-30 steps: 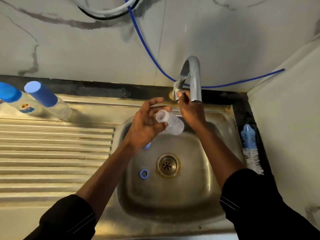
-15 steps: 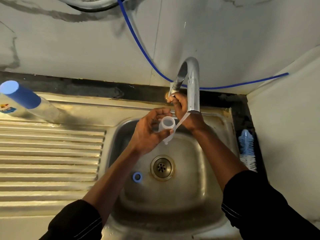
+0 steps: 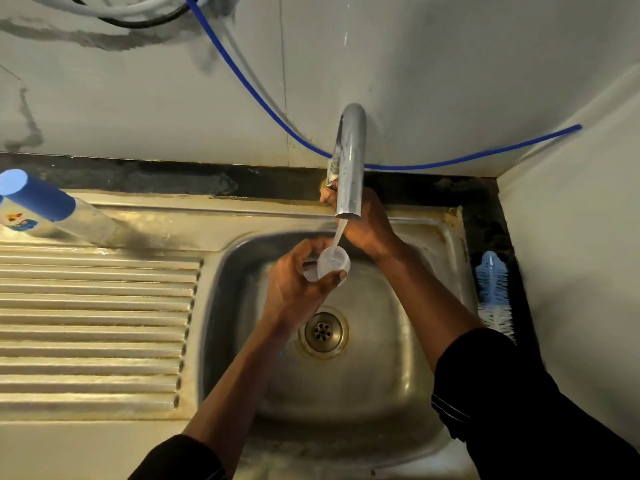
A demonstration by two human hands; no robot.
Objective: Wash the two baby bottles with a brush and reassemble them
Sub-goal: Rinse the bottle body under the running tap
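— Where's the clear bottle?
— Over the sink, its mouth under the tap's stream. The left hand has its grip wrapped round it.
— And the right hand?
— Behind the spout, at the tap's base. Its grip is hidden, so I cannot tell. The brush lies beside the sink's right rim.

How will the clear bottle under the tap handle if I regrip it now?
Probably slippery: water from the tap streams into the open mouth of the clear bottle, wetting smooth plastic. Likely light, but growing heavier as it fills. Seems stiff: it holds its round shape in the grip of the left hand.
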